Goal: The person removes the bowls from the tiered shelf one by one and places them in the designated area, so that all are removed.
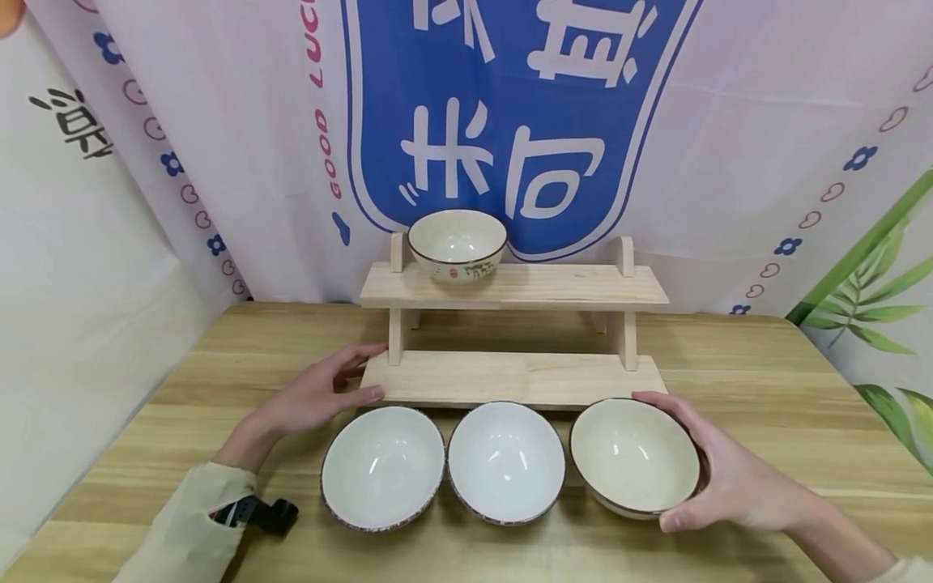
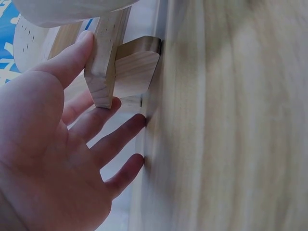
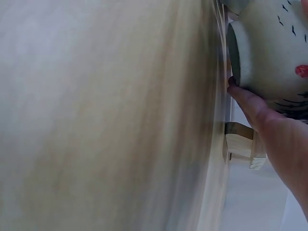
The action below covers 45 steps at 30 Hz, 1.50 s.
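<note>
My left hand (image 1: 321, 397) grips the left end of the lower board of a two-tier wooden stand (image 1: 510, 379), thumb at the front corner and fingers at the back. In the left wrist view the thumb and fingers lie on either side of the board end. My right hand (image 1: 717, 478) holds a cream bowl (image 1: 634, 453) with a dark rim, thumb on the near side, fingers on the far side. A digit reaches its foot in the right wrist view, where the bowl (image 3: 269, 57) shows a red and black print. Whether it touches the table is unclear.
Left of the held bowl, a white bowl (image 1: 506, 461) and a pale bowl (image 1: 384, 467) stand in a row before the stand. Another cream bowl (image 1: 457, 243) sits on the upper shelf's left. Behind the wood-grain table (image 1: 277, 340) hangs a printed curtain (image 1: 255, 162).
</note>
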Each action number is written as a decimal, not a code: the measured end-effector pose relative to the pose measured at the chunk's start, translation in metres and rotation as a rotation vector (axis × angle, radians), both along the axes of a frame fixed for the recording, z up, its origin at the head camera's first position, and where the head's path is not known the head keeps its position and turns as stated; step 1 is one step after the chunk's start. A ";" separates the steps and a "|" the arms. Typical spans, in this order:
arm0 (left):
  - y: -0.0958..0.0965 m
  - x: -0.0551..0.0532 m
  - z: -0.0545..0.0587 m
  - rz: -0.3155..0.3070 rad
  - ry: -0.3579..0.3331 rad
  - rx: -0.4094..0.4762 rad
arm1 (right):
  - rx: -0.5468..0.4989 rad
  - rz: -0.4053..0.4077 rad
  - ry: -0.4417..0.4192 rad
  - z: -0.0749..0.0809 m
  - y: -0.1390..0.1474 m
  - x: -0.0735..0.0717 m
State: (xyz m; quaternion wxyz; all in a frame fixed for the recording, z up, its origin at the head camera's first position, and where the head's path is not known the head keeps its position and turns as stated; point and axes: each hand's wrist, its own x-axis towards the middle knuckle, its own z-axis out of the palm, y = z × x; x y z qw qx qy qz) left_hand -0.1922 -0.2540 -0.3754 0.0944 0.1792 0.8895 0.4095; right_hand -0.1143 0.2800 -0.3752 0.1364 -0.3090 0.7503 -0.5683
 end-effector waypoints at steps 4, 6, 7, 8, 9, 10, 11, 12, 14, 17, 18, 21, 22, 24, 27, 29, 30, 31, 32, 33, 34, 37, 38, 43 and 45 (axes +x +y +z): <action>0.000 0.000 -0.001 0.002 0.002 -0.002 | 0.017 0.004 -0.008 -0.002 -0.001 0.002; 0.000 0.001 -0.001 0.004 0.001 -0.002 | 0.025 0.002 -0.014 -0.003 -0.001 0.003; 0.000 0.001 -0.001 0.004 0.000 -0.002 | 0.029 0.000 -0.014 -0.003 -0.001 0.003; 0.000 0.001 -0.001 0.004 0.000 -0.003 | 0.034 -0.003 -0.012 -0.003 -0.002 0.003; 0.000 0.001 -0.001 0.004 -0.001 -0.003 | 0.043 -0.009 -0.015 -0.003 -0.002 0.004; 0.000 0.001 -0.001 0.004 0.000 -0.004 | 0.053 -0.014 -0.019 -0.003 -0.002 0.004; 0.000 0.000 -0.001 0.004 0.001 -0.003 | 0.059 -0.015 -0.019 -0.003 -0.002 0.004; 0.000 0.000 -0.001 0.003 0.002 -0.002 | 0.068 -0.019 -0.012 -0.002 -0.002 0.004; 0.000 0.000 -0.001 0.002 0.005 -0.002 | 0.079 -0.022 -0.004 -0.002 -0.002 0.004; 0.001 -0.001 -0.001 0.002 0.009 -0.002 | 0.100 -0.023 0.013 -0.002 -0.003 0.003; 0.001 -0.001 -0.001 0.002 0.010 -0.005 | 0.110 -0.026 0.019 -0.002 -0.003 0.003; 0.001 -0.002 -0.001 0.001 0.009 -0.005 | 0.131 -0.018 0.033 -0.003 -0.002 0.002; 0.002 -0.002 -0.001 0.000 0.009 -0.005 | 0.135 -0.014 0.034 -0.002 -0.002 0.002; 0.002 -0.003 -0.001 -0.002 0.011 -0.005 | 0.147 -0.016 0.032 -0.002 -0.002 0.002; 0.002 -0.003 -0.001 -0.002 0.011 0.000 | 0.158 -0.006 0.035 -0.001 -0.001 0.002; 0.001 -0.002 -0.001 0.002 0.009 -0.002 | 0.164 -0.003 0.023 -0.001 -0.001 0.002; 0.000 -0.002 -0.001 0.004 0.007 -0.001 | 0.168 0.004 0.025 0.000 -0.001 0.002; 0.000 -0.001 0.000 0.005 0.004 0.001 | 0.172 0.011 0.026 0.001 -0.001 0.002; 0.000 -0.001 0.000 0.006 0.002 0.001 | 0.180 0.014 0.029 0.002 0.000 0.002; -0.001 -0.001 0.000 0.007 0.001 -0.001 | 0.189 0.019 0.036 0.003 0.000 0.001; -0.001 -0.001 0.000 0.007 0.000 -0.001 | 0.203 0.020 0.047 0.005 0.001 0.001; 0.000 -0.001 0.000 0.008 0.003 -0.002 | 0.278 -0.007 0.117 0.012 0.002 -0.001; 0.000 -0.001 0.000 0.008 0.005 -0.002 | 0.305 -0.020 0.141 0.015 0.002 -0.001; 0.001 -0.001 0.000 0.007 0.011 -0.006 | 0.344 -0.059 0.247 0.035 0.002 -0.009; 0.001 -0.001 -0.001 0.009 0.014 -0.009 | 0.329 -0.069 0.288 0.044 0.001 -0.014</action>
